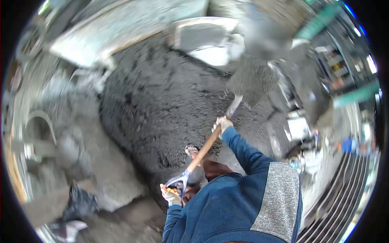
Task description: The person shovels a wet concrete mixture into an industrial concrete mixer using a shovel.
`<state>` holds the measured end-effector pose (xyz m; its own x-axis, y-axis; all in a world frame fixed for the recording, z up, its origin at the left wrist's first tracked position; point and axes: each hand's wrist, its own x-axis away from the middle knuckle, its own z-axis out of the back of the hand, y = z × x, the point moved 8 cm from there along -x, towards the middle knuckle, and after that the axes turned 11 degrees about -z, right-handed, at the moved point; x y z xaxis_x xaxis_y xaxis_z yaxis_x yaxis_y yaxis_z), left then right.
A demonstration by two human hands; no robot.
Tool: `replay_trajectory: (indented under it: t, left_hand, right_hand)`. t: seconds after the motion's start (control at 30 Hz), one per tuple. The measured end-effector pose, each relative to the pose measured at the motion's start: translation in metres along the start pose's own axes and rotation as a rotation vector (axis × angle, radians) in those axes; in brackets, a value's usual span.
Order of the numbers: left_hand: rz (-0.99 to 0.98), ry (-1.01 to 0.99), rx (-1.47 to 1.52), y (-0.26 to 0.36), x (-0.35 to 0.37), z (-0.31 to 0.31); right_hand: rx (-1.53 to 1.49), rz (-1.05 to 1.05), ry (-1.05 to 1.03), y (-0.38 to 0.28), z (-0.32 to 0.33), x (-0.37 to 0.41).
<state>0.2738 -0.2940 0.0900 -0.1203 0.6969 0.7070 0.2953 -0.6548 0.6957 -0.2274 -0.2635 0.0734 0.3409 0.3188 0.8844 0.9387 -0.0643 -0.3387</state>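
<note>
Both my hands wear pale gloves and hold a shovel. My left hand is closed round its blue D-shaped grip, at the lower end in view. Farther up, my right hand wraps the wooden shaft near the metal neck. The blade lies under a heap of grey, grainy material, so its edges are hidden. Dark, damp-looking loose material spreads over the ground below and left of the shovel. My sandalled foot stands on it beside the shaft.
A pale rectangular tub sits beyond the dark material. Next to it is a blurred, rounded grey object. A pale slab borders the far left. A black plastic bag lies at lower left, and ridged dark sheeting at right.
</note>
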Motion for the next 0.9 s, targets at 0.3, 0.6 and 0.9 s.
replay_trajectory:
  t: [0.3, 0.6, 0.9]
  left_hand:
    - [-1.33, -1.27, -0.289, 0.206, 0.273, -0.355]
    - [-0.436, -0.8, 0.021, 0.156, 0.103, -0.154]
    - [-0.416, 0.825, -0.167, -0.04, 0.178, 0.414]
  right_hand:
    - [-0.275, 0.532, -0.457, -0.348, -0.005, 0.192]
    - [-0.014, 0.354, -0.518, -0.167, -0.128, 0.218]
    - [0.787, -0.446, -0.111, 0.452, -0.025, 0.061]
